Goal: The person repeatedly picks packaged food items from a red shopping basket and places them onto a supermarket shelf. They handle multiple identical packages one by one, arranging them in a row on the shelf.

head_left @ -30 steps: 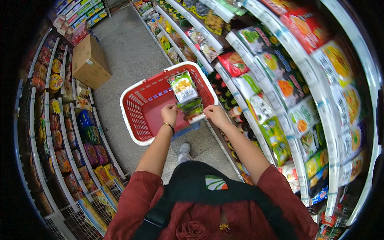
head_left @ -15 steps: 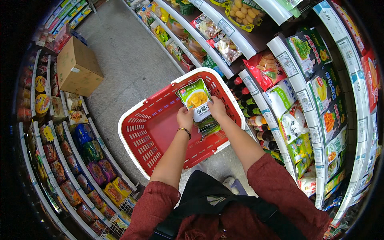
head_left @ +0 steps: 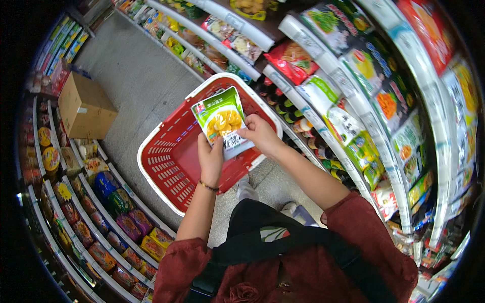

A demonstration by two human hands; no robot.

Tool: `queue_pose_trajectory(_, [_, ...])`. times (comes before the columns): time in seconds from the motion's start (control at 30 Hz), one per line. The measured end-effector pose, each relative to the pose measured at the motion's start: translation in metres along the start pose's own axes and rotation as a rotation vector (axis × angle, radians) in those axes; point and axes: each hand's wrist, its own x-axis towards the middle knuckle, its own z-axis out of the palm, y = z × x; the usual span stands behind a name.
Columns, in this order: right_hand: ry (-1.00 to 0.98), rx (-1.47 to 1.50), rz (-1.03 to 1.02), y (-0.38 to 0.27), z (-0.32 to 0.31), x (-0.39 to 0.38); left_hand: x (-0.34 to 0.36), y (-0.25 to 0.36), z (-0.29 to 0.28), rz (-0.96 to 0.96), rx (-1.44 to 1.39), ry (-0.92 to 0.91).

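Observation:
A green and white food packet (head_left: 218, 112) with a picture of yellow slices is held up over the red shopping basket (head_left: 188, 151) with its white rim. My left hand (head_left: 210, 157), with a beaded bracelet at its wrist, pinches the packet's lower left edge. On the opposite edge, my right hand (head_left: 261, 134) grips it between thumb and fingers. The printed front faces up toward me, tilted a little. Part of the basket's inside is hidden behind the packet and my hands.
Shelves of packaged foods (head_left: 348, 116) line the right, with bottles (head_left: 308, 134) on a lower level. More shelves with bagged noodles (head_left: 103, 255) curve along the left. A cardboard box (head_left: 86, 108) stands at the far left beside the grey floor (head_left: 136, 65).
The packet has come up out of the basket, nearer to me, and looks larger. Both hands rose with it. Other packets seen below it in the basket are now hidden. The view has shifted.

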Motion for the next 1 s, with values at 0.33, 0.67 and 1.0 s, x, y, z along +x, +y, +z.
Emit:
queue_pose_trajectory(0.33, [0.052, 0.298, -0.1, -0.07, -0.12, -0.304, -0.208, 0.119, 0.11, 0.089, -0.136, -0.658])
queue_pose_trajectory(0.67, [0.645, 0.036, -0.492, -0.06, -0.216, -0.605, -0.43, 0.14, 0.281, 0.279, -0.08, -1.204])
queue_pose_trajectory(1.0, [1.211, 0.073, -0.773, -0.058, -0.257, -0.699, -0.521, 0.14, 0.376, 0.121, -0.121, -1.416])
